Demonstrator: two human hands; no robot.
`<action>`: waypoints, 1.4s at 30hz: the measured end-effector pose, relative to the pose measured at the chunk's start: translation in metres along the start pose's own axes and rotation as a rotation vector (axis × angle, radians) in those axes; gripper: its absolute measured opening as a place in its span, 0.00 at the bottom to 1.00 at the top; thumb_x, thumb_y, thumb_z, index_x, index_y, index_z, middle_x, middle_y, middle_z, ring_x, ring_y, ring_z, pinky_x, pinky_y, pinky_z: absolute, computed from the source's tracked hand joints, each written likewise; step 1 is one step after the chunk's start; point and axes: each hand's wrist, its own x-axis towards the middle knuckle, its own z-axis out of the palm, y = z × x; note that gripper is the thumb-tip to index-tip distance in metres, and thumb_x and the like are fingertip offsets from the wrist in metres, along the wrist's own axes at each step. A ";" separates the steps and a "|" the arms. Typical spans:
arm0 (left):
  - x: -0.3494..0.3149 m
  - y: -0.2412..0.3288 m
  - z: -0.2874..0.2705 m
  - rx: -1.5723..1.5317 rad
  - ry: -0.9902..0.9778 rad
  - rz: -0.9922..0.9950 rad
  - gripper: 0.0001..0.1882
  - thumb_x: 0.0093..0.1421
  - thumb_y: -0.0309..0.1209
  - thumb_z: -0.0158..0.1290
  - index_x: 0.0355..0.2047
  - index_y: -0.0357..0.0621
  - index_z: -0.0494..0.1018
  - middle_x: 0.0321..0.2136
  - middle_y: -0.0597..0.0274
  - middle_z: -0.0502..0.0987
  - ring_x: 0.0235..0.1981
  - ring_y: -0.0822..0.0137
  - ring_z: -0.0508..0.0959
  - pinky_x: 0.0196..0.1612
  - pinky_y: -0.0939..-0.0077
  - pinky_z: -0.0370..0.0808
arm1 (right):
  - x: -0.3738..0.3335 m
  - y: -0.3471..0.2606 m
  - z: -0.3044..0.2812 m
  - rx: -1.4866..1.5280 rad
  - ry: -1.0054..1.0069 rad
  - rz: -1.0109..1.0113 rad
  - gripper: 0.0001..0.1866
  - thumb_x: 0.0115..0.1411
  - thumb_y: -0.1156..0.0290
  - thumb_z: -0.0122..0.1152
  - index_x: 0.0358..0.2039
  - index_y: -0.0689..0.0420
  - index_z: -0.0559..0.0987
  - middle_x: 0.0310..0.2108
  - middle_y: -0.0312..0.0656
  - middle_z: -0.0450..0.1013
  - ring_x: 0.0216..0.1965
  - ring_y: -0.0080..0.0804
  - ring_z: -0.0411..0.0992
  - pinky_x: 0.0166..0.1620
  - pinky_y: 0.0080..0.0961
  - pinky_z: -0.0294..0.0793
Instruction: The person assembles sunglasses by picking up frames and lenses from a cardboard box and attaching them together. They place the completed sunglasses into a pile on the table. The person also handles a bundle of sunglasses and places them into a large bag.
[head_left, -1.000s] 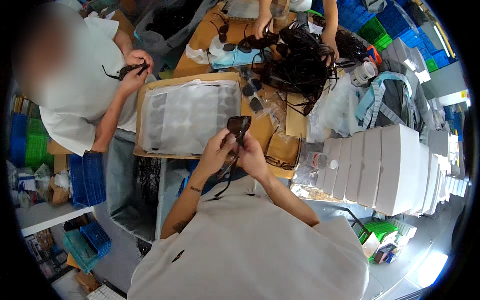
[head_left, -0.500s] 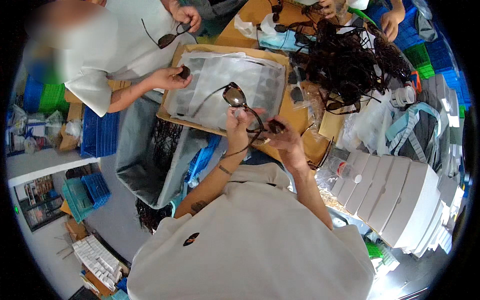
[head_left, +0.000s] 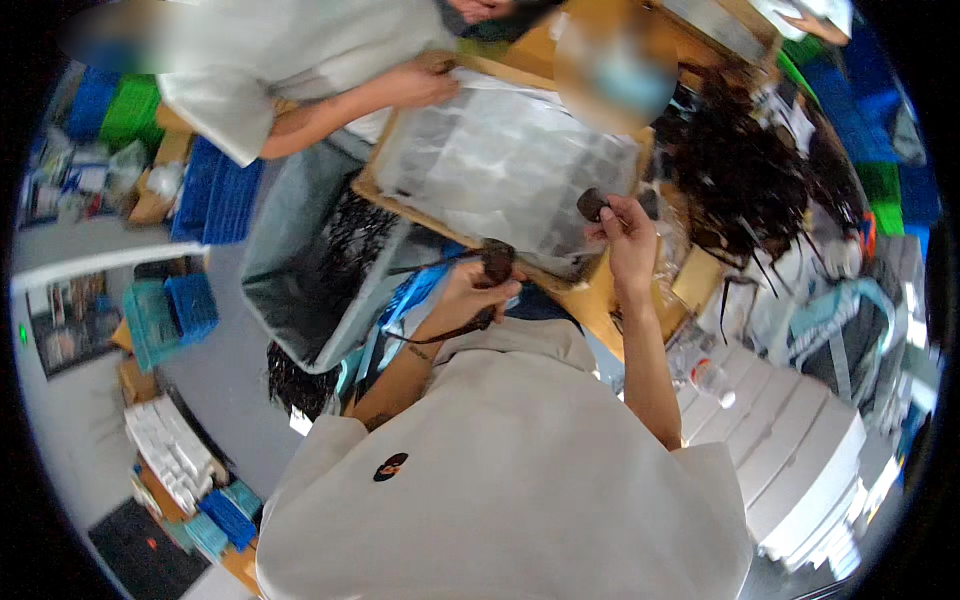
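left hand curled shut around a pair of dark sunglasses, held at chest height just in front of the near edge of the cardboard tray; one thin temple arm sticks out to the left, the other trails down past the wrist. right hand raised over the tray's near right corner, thumb and forefinger pinched on a small dark lens piece, remaining fingers loosely folded. the two hands are apart, the lens piece up and to the right of the sunglasses. tray is lined with clear plastic bags. a co-worker's hand rests on the tray's far left corner. grey bin stands left of the tray with dark items inside. tangled heap of dark glasses lies to the right. stack of white boxes at lower right, a plastic bottle beside it.
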 end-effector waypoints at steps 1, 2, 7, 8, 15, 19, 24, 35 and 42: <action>-0.005 0.005 -0.001 0.116 0.015 -0.025 0.08 0.63 0.27 0.56 0.39 0.34 0.75 0.18 0.65 0.73 0.19 0.71 0.76 0.24 0.75 0.74 | 0.005 0.005 0.014 -0.032 -0.051 0.014 0.09 0.61 0.77 0.61 0.42 0.64 0.76 0.29 0.40 0.77 0.26 0.25 0.74 0.30 0.21 0.72; -0.009 0.005 -0.005 0.026 0.027 -0.086 0.08 0.60 0.26 0.59 0.38 0.35 0.76 0.20 0.66 0.74 0.18 0.75 0.75 0.23 0.79 0.72 | 0.009 0.011 0.030 -0.065 -0.104 0.028 0.09 0.60 0.77 0.62 0.41 0.65 0.77 0.29 0.40 0.77 0.26 0.26 0.75 0.31 0.22 0.73; -0.028 0.007 -0.020 0.002 -0.012 -0.022 0.09 0.62 0.25 0.53 0.40 0.33 0.75 0.21 0.63 0.75 0.20 0.73 0.75 0.24 0.78 0.72 | 0.055 0.060 0.143 -0.030 -0.371 0.145 0.08 0.55 0.76 0.66 0.35 0.64 0.80 0.26 0.42 0.78 0.25 0.24 0.75 0.28 0.21 0.73; -0.032 0.006 -0.022 -0.043 -0.015 -0.014 0.09 0.62 0.24 0.52 0.41 0.32 0.75 0.21 0.63 0.75 0.20 0.72 0.75 0.25 0.78 0.72 | 0.064 0.066 0.168 -0.016 -0.398 0.172 0.08 0.54 0.76 0.66 0.36 0.63 0.80 0.25 0.43 0.78 0.25 0.24 0.76 0.28 0.21 0.73; -0.061 -0.004 -0.038 -0.121 0.151 0.080 0.09 0.65 0.26 0.50 0.43 0.35 0.74 0.21 0.64 0.74 0.23 0.73 0.75 0.29 0.77 0.72 | 0.105 0.138 0.276 -0.782 -0.419 -0.257 0.10 0.51 0.75 0.68 0.34 0.64 0.81 0.31 0.49 0.78 0.31 0.45 0.77 0.35 0.33 0.77; -0.076 -0.013 -0.055 -0.101 0.246 0.110 0.09 0.66 0.29 0.51 0.40 0.34 0.75 0.21 0.66 0.74 0.23 0.74 0.75 0.28 0.78 0.71 | 0.093 0.135 0.284 -0.932 -0.436 -0.363 0.15 0.49 0.70 0.69 0.36 0.63 0.81 0.33 0.53 0.77 0.36 0.58 0.73 0.41 0.42 0.75; -0.091 -0.004 -0.088 0.017 0.222 -0.117 0.18 0.70 0.45 0.45 0.48 0.44 0.66 0.23 0.68 0.72 0.26 0.76 0.75 0.29 0.77 0.72 | 0.078 0.051 0.258 -0.720 -0.433 -0.270 0.16 0.57 0.67 0.64 0.44 0.61 0.78 0.39 0.50 0.78 0.41 0.48 0.76 0.44 0.38 0.75; -0.020 0.104 -0.051 0.271 0.042 0.286 0.24 0.66 0.46 0.49 0.51 0.38 0.74 0.40 0.62 0.79 0.38 0.69 0.78 0.38 0.72 0.75 | -0.049 -0.051 0.083 -0.348 -0.795 0.025 0.09 0.64 0.77 0.53 0.44 0.62 0.73 0.32 0.46 0.78 0.37 0.43 0.77 0.45 0.34 0.74; 0.008 -0.004 0.019 0.293 0.026 0.291 0.19 0.68 0.28 0.46 0.57 0.36 0.64 0.51 0.55 0.74 0.51 0.65 0.74 0.54 0.72 0.70 | -0.095 -0.010 0.071 -0.103 -0.256 -0.141 0.08 0.60 0.85 0.53 0.39 0.66 0.76 0.34 0.40 0.72 0.34 0.28 0.71 0.41 0.23 0.71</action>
